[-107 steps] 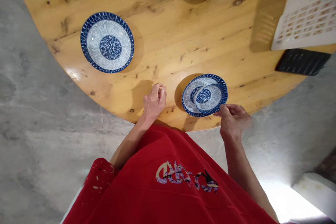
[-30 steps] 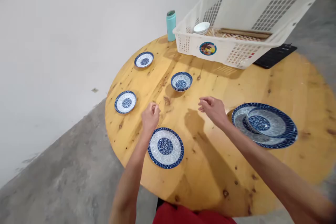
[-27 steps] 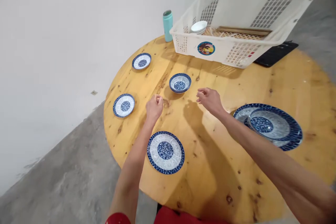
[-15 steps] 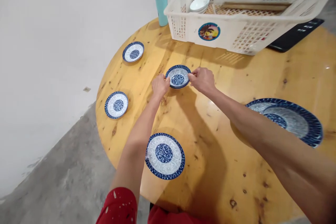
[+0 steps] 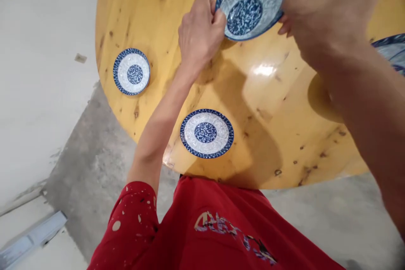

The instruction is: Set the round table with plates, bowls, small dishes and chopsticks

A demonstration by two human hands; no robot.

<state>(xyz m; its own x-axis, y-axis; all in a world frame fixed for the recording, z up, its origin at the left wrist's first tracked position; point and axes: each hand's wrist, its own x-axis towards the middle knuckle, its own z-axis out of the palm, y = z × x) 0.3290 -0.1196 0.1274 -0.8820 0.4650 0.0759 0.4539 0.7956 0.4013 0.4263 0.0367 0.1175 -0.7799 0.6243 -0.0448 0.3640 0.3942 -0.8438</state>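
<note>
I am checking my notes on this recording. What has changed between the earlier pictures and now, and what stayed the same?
Both hands reached to the stack of small blue-and-white patterned bowls and took hold of its rims. Now the left hand and right hand hold a blue-and-white patterned bowl nearer the person, and it looks lifted. The flat blue-and-white plates lie as before on the round wooden table.

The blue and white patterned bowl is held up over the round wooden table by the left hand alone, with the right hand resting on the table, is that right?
Not quite. In the head view the blue and white patterned bowl is held over the round wooden table by both hands: the left hand grips its left rim and the right hand its right rim.
</note>
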